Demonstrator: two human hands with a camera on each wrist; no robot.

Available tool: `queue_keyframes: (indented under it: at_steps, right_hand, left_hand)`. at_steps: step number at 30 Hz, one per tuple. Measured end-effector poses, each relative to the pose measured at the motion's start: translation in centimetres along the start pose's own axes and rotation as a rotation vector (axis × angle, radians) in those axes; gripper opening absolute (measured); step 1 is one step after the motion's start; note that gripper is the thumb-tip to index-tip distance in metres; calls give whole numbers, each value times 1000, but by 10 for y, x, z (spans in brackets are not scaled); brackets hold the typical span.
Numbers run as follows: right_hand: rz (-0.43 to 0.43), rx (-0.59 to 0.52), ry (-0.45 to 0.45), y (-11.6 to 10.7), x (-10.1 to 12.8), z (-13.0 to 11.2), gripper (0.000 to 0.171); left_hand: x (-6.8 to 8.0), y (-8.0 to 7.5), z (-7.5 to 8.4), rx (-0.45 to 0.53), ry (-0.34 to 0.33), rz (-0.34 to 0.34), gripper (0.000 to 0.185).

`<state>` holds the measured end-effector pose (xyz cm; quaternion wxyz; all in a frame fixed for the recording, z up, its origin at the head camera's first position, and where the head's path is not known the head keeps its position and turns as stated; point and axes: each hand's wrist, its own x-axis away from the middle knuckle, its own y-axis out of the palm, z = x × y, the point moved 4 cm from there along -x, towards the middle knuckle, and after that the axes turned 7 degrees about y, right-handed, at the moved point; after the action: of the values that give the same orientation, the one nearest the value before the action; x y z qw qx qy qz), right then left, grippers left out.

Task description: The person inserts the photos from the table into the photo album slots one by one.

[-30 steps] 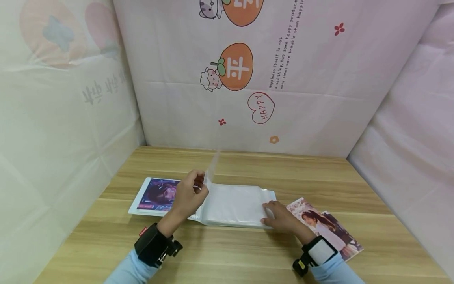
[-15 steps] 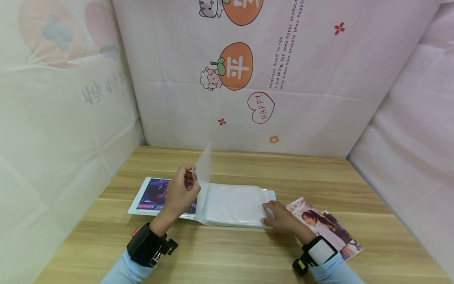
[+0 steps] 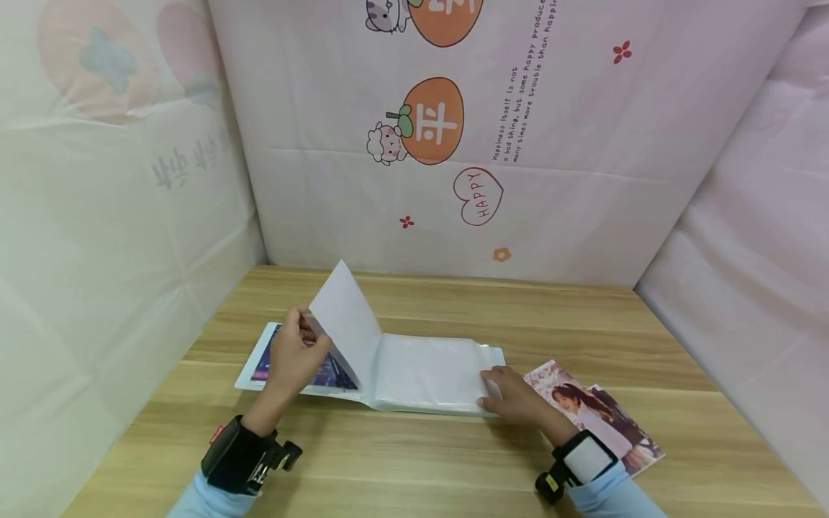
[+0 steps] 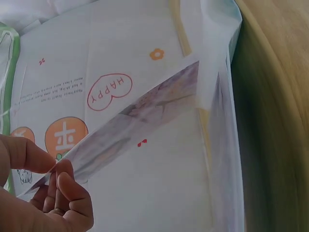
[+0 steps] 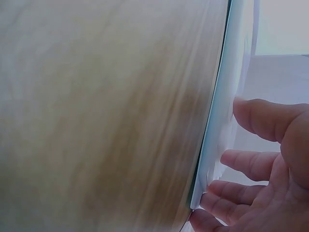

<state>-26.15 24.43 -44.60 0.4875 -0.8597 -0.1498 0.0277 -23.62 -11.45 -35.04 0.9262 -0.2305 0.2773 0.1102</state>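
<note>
Head view: the left hand (image 3: 291, 360) pinches a clear sleeve page (image 3: 346, 327) of the photo album (image 3: 427, 374) at frame centre, now swung further leftward over the purple photo (image 3: 272, 360). The right hand (image 3: 512, 394) presses flat on the album's right edge.

Left wrist view: fingertips (image 4: 65, 181) pinch the page's corner at lower left.

Right wrist view: straight fingers (image 5: 246, 159) rest against the page stack.

An open album (image 3: 388, 370) lies flat on the wooden tabletop (image 3: 453, 460). The left hand (image 3: 290, 356) pinches one page (image 3: 346, 324) at its edge, holding it raised and tilted leftward above the left-hand leaf. The right hand (image 3: 512, 394) rests on the album's right edge. Two photos (image 3: 599, 417) lie just beside the right hand.
</note>
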Motion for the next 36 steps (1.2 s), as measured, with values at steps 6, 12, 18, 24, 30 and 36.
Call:
queue_keyframes:
  at_steps: [6,12,18,24,30,36]
  right_hand:
    - [-1,-6,8,0,0,-1,53]
    - [1,-6,11,0,0,-1,52]
    - [3,-4,6,0,1,-3,52]
    - [8,-7,7,0,1,-3,52]
    - [4,-21,24,1,0,-2,51]
    - [10,-11,6,1,-1,-1,51]
  left_hand:
    - [2,-13,-10,-9,-81,-12,44]
    - [5,-25,-18,-56,-186,-20,44]
    - [7,-35,-35,-100,-303,-60,58]
    - [11,-43,-49,-93,-359,-86,67]
    - [13,-52,-60,-141,-394,-146,61]
    - [17,-59,-73,-166,-446,-244,59]
